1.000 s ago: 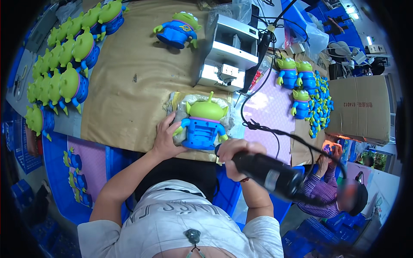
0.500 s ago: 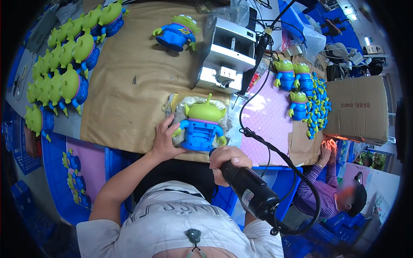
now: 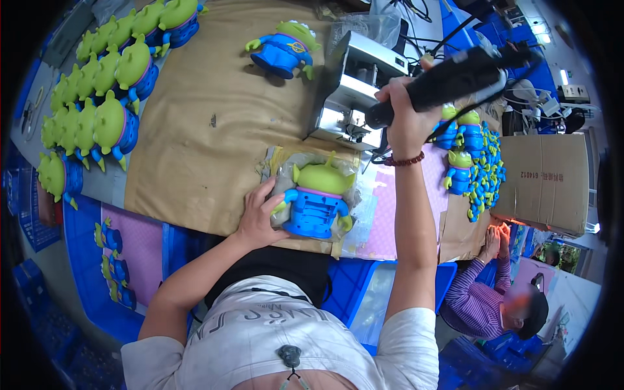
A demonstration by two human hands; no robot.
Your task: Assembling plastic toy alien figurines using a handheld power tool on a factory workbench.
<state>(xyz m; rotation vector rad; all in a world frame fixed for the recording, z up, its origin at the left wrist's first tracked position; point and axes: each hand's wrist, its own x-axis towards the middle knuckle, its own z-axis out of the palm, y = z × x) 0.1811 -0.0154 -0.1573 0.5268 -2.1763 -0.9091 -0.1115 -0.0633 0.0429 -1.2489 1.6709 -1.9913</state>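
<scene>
One green-and-blue alien toy lies at frame centre, and one more at the top. About a dozen crowd the upper left; the heap at right is too tangled to count. One black power tool, one grey machine, one cardboard box.

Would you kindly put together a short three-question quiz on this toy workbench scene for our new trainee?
1. True or false: the right hand grips the black corded tool raised above the bench, away from the toy.
2. Multiple choice: the left hand rests against A) the cardboard box, B) the green and blue alien toy lying nearest the person, C) the metal machine.
3. Fill in: the long row of finished toys lies along the person's ______ side of the brown bench cover.

Key: 1 true; 2 B; 3 left.
</scene>
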